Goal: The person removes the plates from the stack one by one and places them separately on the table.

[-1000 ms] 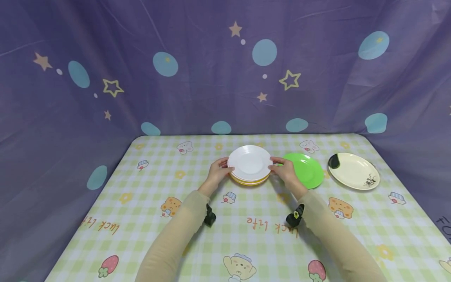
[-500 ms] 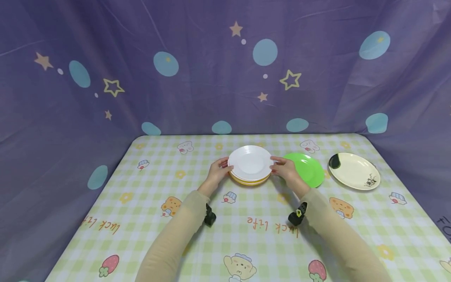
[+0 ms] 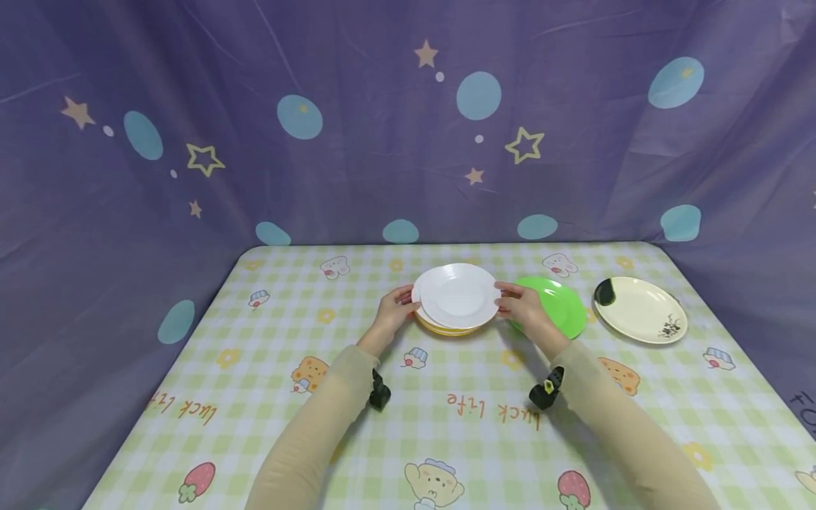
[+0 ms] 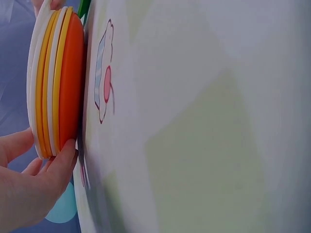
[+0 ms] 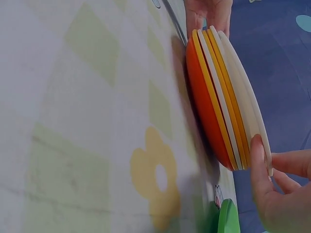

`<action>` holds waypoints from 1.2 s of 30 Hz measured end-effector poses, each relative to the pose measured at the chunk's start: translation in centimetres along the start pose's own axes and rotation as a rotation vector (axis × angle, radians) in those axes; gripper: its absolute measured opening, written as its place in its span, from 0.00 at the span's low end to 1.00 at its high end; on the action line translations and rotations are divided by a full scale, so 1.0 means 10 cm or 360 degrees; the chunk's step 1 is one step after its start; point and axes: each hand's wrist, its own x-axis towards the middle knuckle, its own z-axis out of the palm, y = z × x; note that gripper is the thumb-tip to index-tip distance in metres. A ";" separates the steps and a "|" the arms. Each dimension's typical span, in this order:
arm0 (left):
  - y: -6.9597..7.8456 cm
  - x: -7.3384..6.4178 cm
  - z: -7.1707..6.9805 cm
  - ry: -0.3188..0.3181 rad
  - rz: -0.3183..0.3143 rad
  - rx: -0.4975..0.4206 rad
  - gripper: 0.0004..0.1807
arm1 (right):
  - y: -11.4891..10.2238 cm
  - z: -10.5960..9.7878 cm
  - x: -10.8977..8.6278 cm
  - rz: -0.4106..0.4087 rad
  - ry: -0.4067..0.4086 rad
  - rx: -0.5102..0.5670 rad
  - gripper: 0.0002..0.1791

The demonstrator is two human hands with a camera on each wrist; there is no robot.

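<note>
- White plate [image 3: 460, 296] is the top one on a stack of plates [image 3: 440, 329], and it pokes out a bit past the right side of the pile
- Right hand [image 3: 526, 313] pinches the right edge of this white plate with its thumb and fingers
- Left hand [image 3: 386, 316] grips the left side of the stack, with its thumb up by the white rims and its fingers down low by the orange plate [image 4: 72, 82]
- That orange plate is at the very bottom, and yellow and white ones sit over it
- The stack is on the table, toward the back, right between the two hands
- A shiny green plate [image 3: 564, 312] lies just to the right of the stack, close behind the right hand
- A cream plate [image 3: 640, 312] with a dark patch and little black marks is next, over to the right of the green one
- Both arms have tan sleeves [image 3: 319, 432], and a small black thing [image 3: 380, 394] is on each wrist
- A green and white checked cloth [image 3: 255, 397] is under it all
- Behind hangs a purple curtain [image 3: 382, 42] with blue spots and stars
</note>
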 end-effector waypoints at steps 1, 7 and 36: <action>0.00 0.00 0.00 0.0000 0.0003 0.0002 0.26 | -0.01 0.00 -0.01 0.0003 -0.0001 0.0008 0.27; -0.02 0.01 0.00 0.0014 0.0018 0.0023 0.26 | 0.03 -0.03 0.01 -0.0004 0.0039 -0.0034 0.28; -0.02 0.02 0.01 0.0008 0.0047 -0.0002 0.26 | -0.06 -0.41 -0.34 0.0013 -0.0196 -0.0072 0.30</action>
